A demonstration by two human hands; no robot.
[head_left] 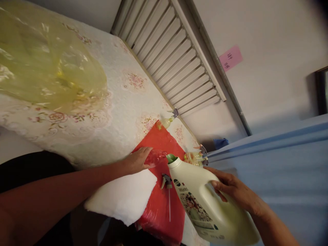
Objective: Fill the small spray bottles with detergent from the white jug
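My left hand is closed around a clear plastic bottle above a red plastic sheet. The fingers of my right hand wrap through the handle of a large pale green detergent jug. Tilted toward the bottle, the jug has its uncapped mouth, with a green spout inside, right beside the bottle's neck. Whether liquid is flowing I cannot tell. A grey trigger sprayer head with a thin tube lies on the red sheet below the bottle. White cloth or paper rests under my left forearm.
Spray bottles stand along the far side: one with yellowish liquid, others clustered behind the jug. A yellow plastic bag covers the left of the flowered tablecloth. A metal rail rack borders the table; blue fabric hangs right.
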